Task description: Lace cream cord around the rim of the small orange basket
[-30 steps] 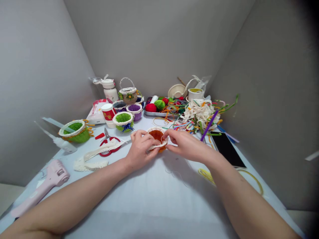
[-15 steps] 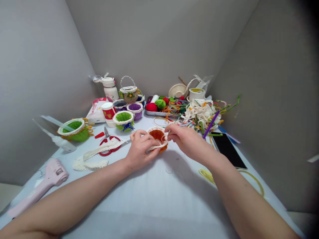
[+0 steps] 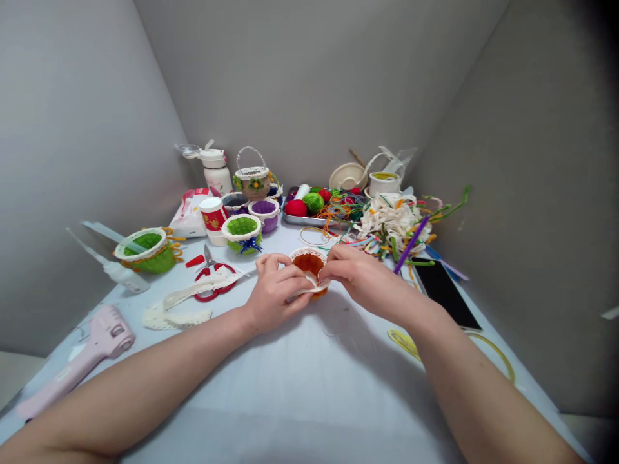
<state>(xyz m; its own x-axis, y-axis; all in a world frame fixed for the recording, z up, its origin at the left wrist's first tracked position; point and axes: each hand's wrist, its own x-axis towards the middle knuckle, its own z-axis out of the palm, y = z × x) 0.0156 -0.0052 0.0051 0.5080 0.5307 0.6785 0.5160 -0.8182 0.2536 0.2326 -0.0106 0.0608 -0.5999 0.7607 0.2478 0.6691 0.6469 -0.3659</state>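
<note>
A small orange woven basket (image 3: 309, 263) with white lace trim round its rim stands in the middle of the table. My left hand (image 3: 278, 290) grips its left and near side, fingers over the lace rim. At the right of the rim, my right hand (image 3: 351, 274) is closed in a pinch; what sits between its fingertips is too small to make out. A thin pale thread (image 3: 355, 330) loops on the cloth below the right hand. Left of my left hand, a loose strip of white lace (image 3: 193, 296) lies across red-handled scissors (image 3: 227, 283).
A pink glue gun (image 3: 104, 338), a white squeeze bottle (image 3: 126, 277) and a green basket (image 3: 155, 261) are at left. Several small baskets and a metal tray (image 3: 309, 220) of yarn stand behind. White lace scraps (image 3: 389, 219) and a black phone (image 3: 447, 293) lie right.
My right hand has moved slightly down and inward, its fingertips now at the basket's rim. My left hand keeps its hold on the basket. The whole view has shifted a little.
</note>
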